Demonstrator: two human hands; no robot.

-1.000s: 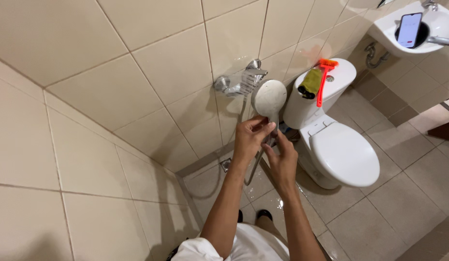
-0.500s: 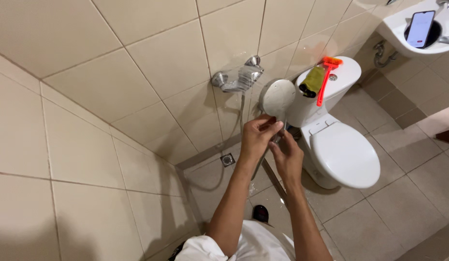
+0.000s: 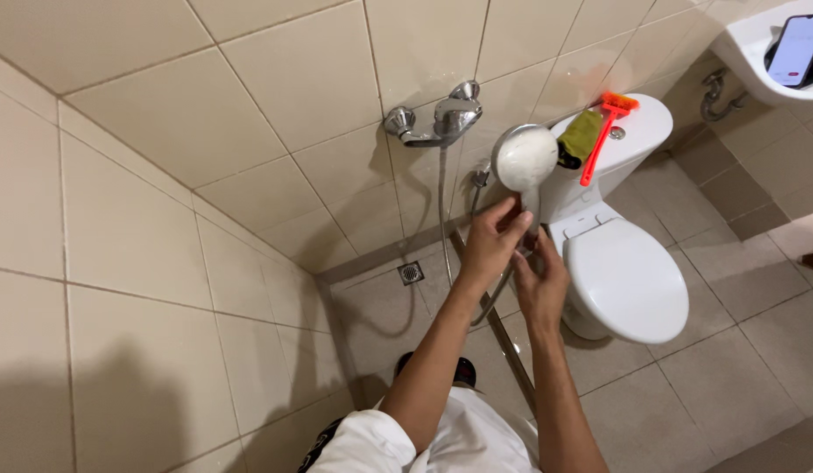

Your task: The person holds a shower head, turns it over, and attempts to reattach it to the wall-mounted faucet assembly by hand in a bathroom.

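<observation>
Both hands clamped on one shower head (image 3: 526,159) handle: left hand (image 3: 492,243) wrapped just under the round face, right hand (image 3: 541,282) closed lower down by the hose. Held upright in front of the tiled wall, just left of one white toilet (image 3: 623,280). One chrome wall faucet (image 3: 437,123) above-left (hose hanging below). One orange brush (image 3: 602,133) and one green bottle (image 3: 581,136) on the cistern. One floor drain (image 3: 411,272). One phone (image 3: 796,50) on the sink.

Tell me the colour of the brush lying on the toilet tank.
The brush is bright orange-red, lying across the white toilet tank; seen in the head view.
</observation>
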